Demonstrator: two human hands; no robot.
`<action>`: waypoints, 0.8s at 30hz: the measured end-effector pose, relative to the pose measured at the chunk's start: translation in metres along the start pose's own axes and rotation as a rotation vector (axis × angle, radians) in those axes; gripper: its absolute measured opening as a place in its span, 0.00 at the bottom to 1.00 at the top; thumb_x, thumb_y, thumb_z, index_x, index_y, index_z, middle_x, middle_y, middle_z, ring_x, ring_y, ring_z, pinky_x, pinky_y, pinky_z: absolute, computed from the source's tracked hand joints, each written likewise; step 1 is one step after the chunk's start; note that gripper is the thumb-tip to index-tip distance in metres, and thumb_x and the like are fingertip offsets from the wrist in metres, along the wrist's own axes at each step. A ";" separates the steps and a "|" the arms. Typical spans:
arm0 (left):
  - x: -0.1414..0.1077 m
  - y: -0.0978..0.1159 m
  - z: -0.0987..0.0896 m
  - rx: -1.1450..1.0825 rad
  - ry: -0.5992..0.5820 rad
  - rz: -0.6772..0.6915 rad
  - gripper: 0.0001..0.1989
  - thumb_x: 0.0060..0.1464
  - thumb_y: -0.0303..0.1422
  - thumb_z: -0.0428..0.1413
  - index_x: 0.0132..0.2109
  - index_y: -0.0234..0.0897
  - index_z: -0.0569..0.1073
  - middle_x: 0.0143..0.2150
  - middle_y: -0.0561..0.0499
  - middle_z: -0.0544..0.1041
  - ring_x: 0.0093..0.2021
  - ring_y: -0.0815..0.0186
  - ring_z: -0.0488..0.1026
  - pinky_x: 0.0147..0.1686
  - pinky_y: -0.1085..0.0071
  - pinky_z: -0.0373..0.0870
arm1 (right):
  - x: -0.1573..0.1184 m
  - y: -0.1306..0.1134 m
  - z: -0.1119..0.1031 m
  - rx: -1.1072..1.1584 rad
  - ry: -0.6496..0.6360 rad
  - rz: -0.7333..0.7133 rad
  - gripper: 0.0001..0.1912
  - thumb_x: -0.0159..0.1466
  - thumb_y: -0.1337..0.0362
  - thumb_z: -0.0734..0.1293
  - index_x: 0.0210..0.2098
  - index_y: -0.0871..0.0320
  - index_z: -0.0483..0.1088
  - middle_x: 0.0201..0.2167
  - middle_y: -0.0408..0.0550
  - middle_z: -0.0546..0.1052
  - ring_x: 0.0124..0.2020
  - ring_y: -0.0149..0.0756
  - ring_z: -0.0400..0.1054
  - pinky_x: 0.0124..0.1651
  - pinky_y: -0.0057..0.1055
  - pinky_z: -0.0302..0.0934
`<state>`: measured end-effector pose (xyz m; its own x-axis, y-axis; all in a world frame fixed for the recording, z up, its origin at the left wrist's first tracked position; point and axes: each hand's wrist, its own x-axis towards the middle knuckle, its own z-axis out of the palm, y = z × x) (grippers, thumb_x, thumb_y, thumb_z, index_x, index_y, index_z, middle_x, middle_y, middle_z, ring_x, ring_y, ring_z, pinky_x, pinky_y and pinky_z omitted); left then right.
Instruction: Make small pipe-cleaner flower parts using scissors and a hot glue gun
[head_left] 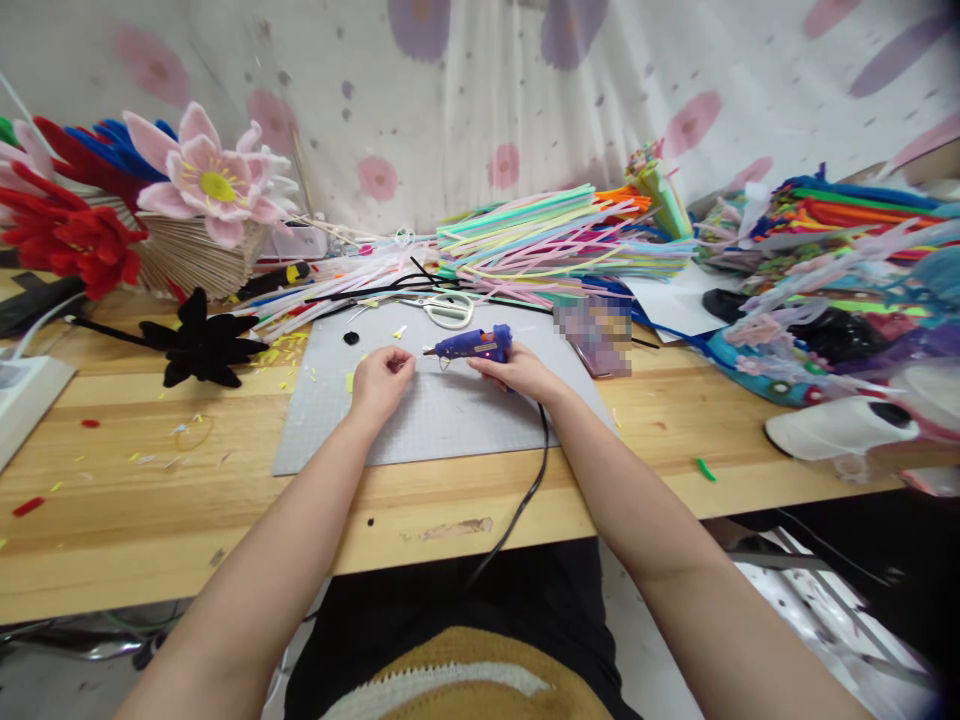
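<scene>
Gluing looks in hand: right hand (pixel 525 372) wraps the glue gun (pixel 472 345), nozzle (pixel 429 351) toward nine o'clock, left hand (pixel 381 382) pinched closed, contents unclear; next likely needs steady aim.

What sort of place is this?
Looks like a craft workspace, perhaps a small workshop: a pink fuzzy flower with a yellow centre, a pile of long pastel fuzzy stems, and a blue plastic glue gun in the right hand.
</scene>
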<state>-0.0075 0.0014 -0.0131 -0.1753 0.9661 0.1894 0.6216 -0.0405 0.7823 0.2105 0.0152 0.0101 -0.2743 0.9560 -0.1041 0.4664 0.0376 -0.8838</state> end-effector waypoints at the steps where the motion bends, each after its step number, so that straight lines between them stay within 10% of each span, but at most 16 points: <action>1: 0.000 0.000 0.000 0.000 -0.002 0.001 0.07 0.46 0.34 0.53 0.29 0.37 0.74 0.28 0.51 0.75 0.28 0.68 0.68 0.32 0.71 0.63 | 0.000 -0.001 0.001 -0.005 0.000 0.000 0.20 0.51 0.47 0.67 0.21 0.59 0.65 0.14 0.39 0.64 0.15 0.24 0.56 0.19 0.26 0.51; 24: -0.001 0.000 0.000 0.013 -0.012 0.022 0.08 0.47 0.35 0.54 0.30 0.36 0.75 0.28 0.51 0.75 0.29 0.67 0.68 0.32 0.71 0.63 | 0.002 0.001 0.004 -0.057 -0.011 0.001 0.20 0.53 0.47 0.67 0.21 0.58 0.65 0.14 0.40 0.64 0.16 0.26 0.55 0.22 0.29 0.52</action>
<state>-0.0075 0.0004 -0.0127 -0.1524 0.9680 0.1994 0.6349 -0.0587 0.7704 0.2067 0.0161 0.0071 -0.2829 0.9528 -0.1103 0.5137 0.0534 -0.8563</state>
